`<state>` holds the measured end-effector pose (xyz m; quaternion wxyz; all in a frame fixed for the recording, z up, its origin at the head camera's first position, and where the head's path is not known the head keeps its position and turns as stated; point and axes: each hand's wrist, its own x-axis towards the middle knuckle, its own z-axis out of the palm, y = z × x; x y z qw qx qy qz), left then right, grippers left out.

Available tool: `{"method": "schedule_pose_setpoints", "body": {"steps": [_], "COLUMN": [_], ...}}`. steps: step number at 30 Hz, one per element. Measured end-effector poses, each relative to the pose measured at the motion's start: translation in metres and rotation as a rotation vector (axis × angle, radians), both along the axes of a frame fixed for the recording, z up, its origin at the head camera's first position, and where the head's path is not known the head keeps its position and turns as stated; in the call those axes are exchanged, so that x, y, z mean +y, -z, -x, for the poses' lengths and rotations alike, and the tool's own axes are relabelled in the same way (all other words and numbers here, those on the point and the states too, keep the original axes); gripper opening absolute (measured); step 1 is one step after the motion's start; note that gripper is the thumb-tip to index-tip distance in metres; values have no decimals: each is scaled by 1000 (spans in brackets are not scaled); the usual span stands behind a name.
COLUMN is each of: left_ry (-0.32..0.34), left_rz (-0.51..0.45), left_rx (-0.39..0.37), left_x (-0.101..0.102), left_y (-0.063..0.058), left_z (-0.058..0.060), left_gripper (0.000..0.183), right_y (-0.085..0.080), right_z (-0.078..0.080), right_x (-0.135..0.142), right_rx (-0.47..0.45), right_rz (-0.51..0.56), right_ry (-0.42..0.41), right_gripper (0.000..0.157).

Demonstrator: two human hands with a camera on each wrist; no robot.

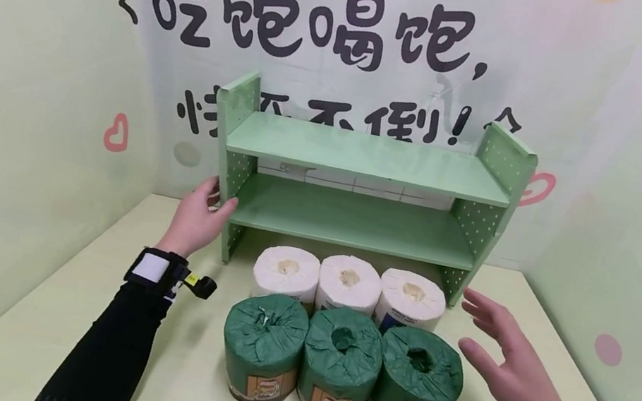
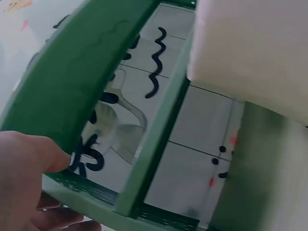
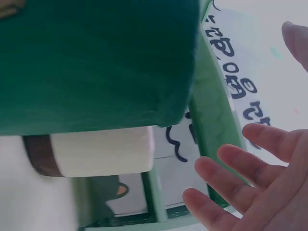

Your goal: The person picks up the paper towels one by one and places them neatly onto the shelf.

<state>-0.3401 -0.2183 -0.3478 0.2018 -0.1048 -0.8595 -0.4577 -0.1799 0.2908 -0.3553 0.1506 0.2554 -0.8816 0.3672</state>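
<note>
A light green two-tier shelf [image 1: 356, 221] with dotted side panels stands at the back of the table. At its left side panel, my left hand [image 1: 193, 219] grips the edge; the left wrist view shows the thumb in front and the fingers behind. My right hand [image 1: 514, 367] hovers with spread fingers beside the rolls and touches nothing. Three toilet rolls in green paper wrapping [image 1: 339, 369] stand upright in a front row. Behind them, close to the shelf's foot, is a row of three toilet rolls in white wrapping [image 1: 285, 279], their lower parts partly hidden.
Pale walls close in the table [image 1: 84, 302] on the left, right and back. Large dark lettering [image 1: 319, 28] covers the back wall behind the shelf. Both shelf boards bear nothing. A band with a small camera [image 1: 203, 286] sits on each wrist.
</note>
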Motion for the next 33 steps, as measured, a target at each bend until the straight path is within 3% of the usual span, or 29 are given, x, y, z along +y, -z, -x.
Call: {"method": "schedule_pose_setpoints", "body": {"steps": [7,13,20,33], "left_ry": [-12,-55,-60,-96], "left_rz": [36,29,5,30], "left_rx": [-24,9,10,23], "left_x": [0,-2,-2,0], "left_y": [18,28,33,38], "left_z": [5,9,11,10], "left_gripper": [41,34,31,28], "right_y": [19,35,49,62], "right_z": [-3,-1,1,2], "right_x": [3,1,3,-1], "right_rx": [-65,-132,-202,-304], "right_rz": [103,80,106,101], "right_ry": [-100,-166,-271,-258], "right_gripper": [69,75,90,115]}}
